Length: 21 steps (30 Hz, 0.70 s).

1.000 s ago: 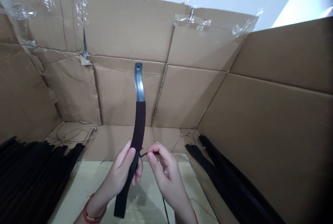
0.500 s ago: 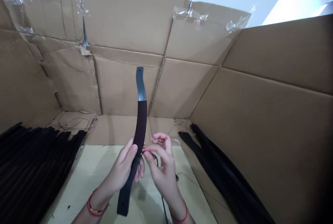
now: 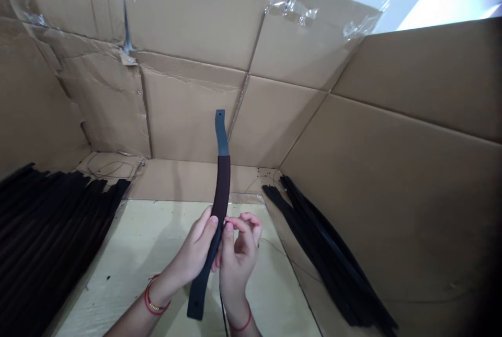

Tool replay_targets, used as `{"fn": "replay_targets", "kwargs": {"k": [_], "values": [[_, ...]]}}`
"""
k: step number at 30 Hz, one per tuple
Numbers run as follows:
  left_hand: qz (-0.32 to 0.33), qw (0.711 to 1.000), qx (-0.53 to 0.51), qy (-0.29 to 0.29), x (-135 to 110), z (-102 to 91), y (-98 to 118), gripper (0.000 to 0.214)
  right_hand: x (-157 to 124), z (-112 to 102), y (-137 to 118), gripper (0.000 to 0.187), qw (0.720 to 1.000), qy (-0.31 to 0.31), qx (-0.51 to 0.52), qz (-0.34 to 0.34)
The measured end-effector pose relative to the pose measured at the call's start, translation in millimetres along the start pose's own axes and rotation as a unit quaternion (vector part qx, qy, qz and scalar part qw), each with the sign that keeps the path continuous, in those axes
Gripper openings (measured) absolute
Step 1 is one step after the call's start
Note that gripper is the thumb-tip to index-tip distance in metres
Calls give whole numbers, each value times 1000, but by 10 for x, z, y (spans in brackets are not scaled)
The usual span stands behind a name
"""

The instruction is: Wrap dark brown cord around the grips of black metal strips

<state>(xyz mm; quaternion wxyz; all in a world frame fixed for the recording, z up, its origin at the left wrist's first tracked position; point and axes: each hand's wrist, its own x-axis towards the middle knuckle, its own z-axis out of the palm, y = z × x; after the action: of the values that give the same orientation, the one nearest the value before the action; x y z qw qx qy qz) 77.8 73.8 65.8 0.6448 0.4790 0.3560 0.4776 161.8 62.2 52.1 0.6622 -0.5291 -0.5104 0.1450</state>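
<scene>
A long, slightly curved strip stands tilted in front of me. A dark brown sleeve covers its middle, and its bare ends are dark grey, each with a small hole. My left hand is closed around the lower part, thumb on the front face and fingers behind. At the strip's right edge, near the lower end of the sleeve, my right hand pinches with thumb and index finger. A thin black cord hangs down below this hand; the end between the fingertips is mostly hidden.
Cardboard walls with clear tape surround a pale board. Many dark strips lie in a row on the left. More long black strips lean along the right wall. Thin wire loops lie at the back left.
The strip and both hands have shifted a little to the right in view. My right hand has drawn closer against the strip's edge, and its fingers are more curled.
</scene>
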Motion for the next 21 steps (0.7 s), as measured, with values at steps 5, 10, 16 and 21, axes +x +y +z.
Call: {"fn": "replay_targets", "kwargs": {"k": [5, 10, 16, 21], "values": [[6, 1000, 10, -16, 83, -15, 4, 40, 91, -159, 227, 39, 994, -41, -93, 43], [14, 1000, 23, 0, 104, -145, 106, 36, 470, -396, 969, 34, 945, -146, -285, 71], [23, 998, 60, 6, 60, -296, 236, 34, 494, -389, 1481, 10, 878, -226, -411, 94], [16, 997, 73, 17, 40, -349, 300, 37, 458, -335, 1462, 13, 887, -263, -367, 93]]}}
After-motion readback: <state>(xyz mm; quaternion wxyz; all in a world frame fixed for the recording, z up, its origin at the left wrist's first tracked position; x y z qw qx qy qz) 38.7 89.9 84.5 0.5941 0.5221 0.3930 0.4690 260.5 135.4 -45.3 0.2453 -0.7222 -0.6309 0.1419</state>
